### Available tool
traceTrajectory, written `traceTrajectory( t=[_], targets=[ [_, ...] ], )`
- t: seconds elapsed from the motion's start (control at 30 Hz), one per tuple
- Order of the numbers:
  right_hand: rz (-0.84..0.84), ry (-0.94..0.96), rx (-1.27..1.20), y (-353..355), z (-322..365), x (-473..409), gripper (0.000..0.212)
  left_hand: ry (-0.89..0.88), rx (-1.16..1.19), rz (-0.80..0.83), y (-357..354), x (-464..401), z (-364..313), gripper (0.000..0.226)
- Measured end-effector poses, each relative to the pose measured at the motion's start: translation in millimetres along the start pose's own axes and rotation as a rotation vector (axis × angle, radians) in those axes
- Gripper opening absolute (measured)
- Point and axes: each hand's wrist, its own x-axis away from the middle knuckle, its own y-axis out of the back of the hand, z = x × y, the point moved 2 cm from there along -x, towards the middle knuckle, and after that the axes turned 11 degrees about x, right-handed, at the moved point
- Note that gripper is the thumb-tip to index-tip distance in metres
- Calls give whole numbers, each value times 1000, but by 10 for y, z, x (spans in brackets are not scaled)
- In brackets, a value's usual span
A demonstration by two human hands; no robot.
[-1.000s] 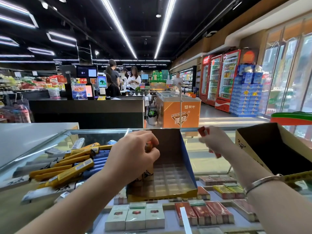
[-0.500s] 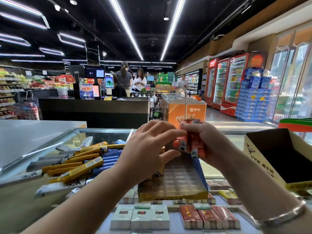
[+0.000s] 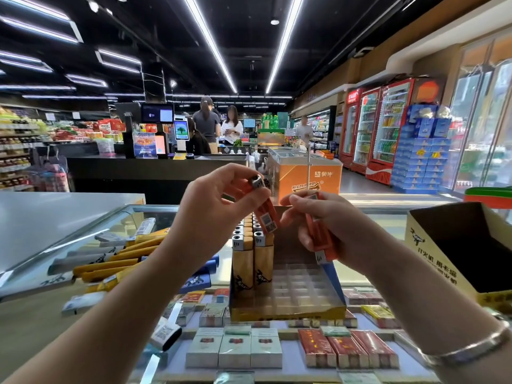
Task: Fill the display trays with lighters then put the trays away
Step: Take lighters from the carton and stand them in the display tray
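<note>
Orange lighter [image 3: 265, 214] in left hand [image 3: 219, 214]: smooth, semi-glossy plastic body, dull grey metal cap, printed paper barcode label. Lighters [image 3: 321, 239] in right hand [image 3: 332, 231]: same orange plastic, metal ends. Yellow lighters [image 3: 250, 261] standing in display tray [image 3: 288, 309]: glossy plastic with a black printed figure, perforated metal hoods. Tray: matt printed cardboard walls; insert of clear, shiny moulded plastic cells. Empty box [image 3: 454, 245]: matt cardboard, dark inside. Counter top [image 3: 374, 223]: glass, smooth, strongly reflective. Bracelet [image 3: 468, 347]: polished metal. Cigarette packs [image 3: 235, 351] under the glass: glossy film wrap.
</note>
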Motion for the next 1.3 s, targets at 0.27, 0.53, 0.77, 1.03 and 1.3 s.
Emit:
traceTrajectory(
  t=[0.27, 0.53, 0.77, 1.03, 1.3],
  targets=[
    [-69, 402, 590, -158, 67, 33, 25, 79, 96, -25, -63, 30, 61, 11],
    [-237, 475, 851, -105, -9, -27, 13, 54, -317, 195, -118, 64, 114, 39],
    [-251, 281, 743, -21, -116, -93, 13, -28, -691, 361, -140, 96, 99, 27],
    [-166, 202, 766, -44, -213, -148, 7, -125, -732, 352, -178, 127, 26, 22],
    [-135, 165, 723, -63, -232, -138, 4, -11, -521, 347, -164, 91, 57, 11]
  ],
)
